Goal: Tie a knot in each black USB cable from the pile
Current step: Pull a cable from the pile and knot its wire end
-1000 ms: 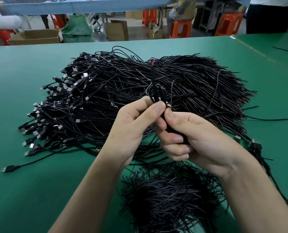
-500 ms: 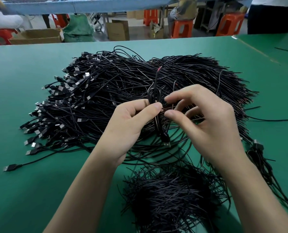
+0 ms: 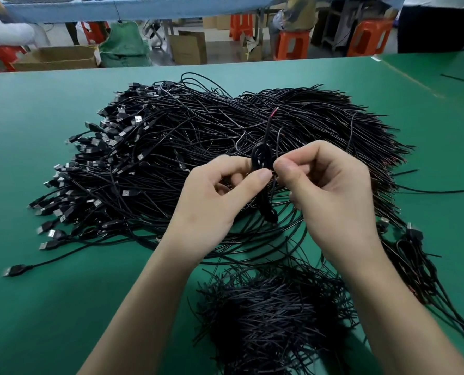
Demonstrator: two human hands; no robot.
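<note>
Black cable (image 3: 261, 156): my left hand (image 3: 214, 201) and right hand (image 3: 333, 196) pinch its loop; I think the twelve o'clock end needs pulling.

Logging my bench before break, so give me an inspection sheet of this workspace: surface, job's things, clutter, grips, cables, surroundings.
surface: green table.
job's things: big pile of black USB cables, plugs mostly to the left; held cable coiled, reddish tip up.
clutter: heap of short black wires at the near edge; bunch of cables at right.
grips: left hand and right hand both pinch the held cable above the pile.
cables: stray cable lies apart at left, plug outward.
surroundings: orange stools, cardboard boxes, green bag, far table; people partly seen.
</note>
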